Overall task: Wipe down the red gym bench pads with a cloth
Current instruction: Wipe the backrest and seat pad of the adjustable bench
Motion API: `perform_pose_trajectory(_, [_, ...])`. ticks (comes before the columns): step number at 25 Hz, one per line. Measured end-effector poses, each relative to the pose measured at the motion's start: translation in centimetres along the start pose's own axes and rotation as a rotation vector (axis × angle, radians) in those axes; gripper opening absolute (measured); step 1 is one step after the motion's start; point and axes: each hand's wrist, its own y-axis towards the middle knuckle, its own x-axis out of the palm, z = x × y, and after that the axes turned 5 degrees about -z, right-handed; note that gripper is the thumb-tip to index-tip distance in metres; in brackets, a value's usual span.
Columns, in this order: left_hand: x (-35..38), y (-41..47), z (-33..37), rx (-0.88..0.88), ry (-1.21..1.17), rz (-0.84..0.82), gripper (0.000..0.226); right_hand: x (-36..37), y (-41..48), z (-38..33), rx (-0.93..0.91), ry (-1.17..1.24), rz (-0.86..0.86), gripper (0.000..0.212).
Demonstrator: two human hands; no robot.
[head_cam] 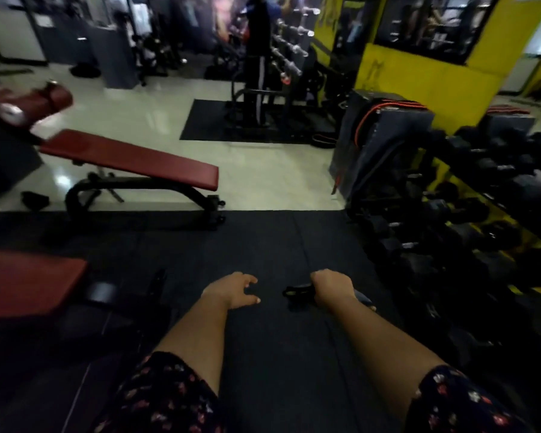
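- The left hand (231, 290) is stretched forward and down on a straight bare arm, back of the hand up. It sits just left of the frame's centre line, toward 6 o'clock.
- Its fingers (249, 280) are loosely spread and only slightly bent, with the thumb apart from them. It holds nothing and hangs over the black rubber floor mat (263, 242).
- The right hand (331, 289) reaches out level with the left, at about 5 o'clock, with the wrist straight and the knuckles up.
- This hand is closed into a fist clamped on a dark crumpled cloth (297, 292). One end of the cloth sticks out toward the left hand, and the two hands are near each other but apart.
- Both arms come out of dark short floral sleeves (166, 398) at the bottom edge.
- A long red padded gym bench pad (128, 159) on a black steel frame lies at 10 o'clock, tilted and well apart from both hands.
- A second red bench pad (28, 282) shows at 8 o'clock, cut by the left edge and nearer to the left hand.
- Red roller pads (28, 103) sit blurred at 10 o'clock, beyond the long bench.
- A rack of black dumbbells (469, 214) fills the 3 o'clock side.
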Motion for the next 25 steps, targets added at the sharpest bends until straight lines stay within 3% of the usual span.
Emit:
perform_pose_trajectory(5, [-3.9, 0.0, -7.4, -0.106, -0.032, 0.06, 0.065, -3.6, 7.7, -8.3, -0.199, -0.093, 0.035, 0.019])
perform_pose_trajectory(14, [-7.8, -5.4, -21.1, -0.488, -0.184, 0.218, 0.063, -9.0, 17.1, -24.4, -0.655, -0.186, 0.136, 0.015])
perform_pose_trajectory(25, [-12.1, -9.3, -28.2, -0.821, -0.428, 0.513, 0.066, -18.4, 24.4, -39.7, -1.109, -0.309, 0.375, 0.022])
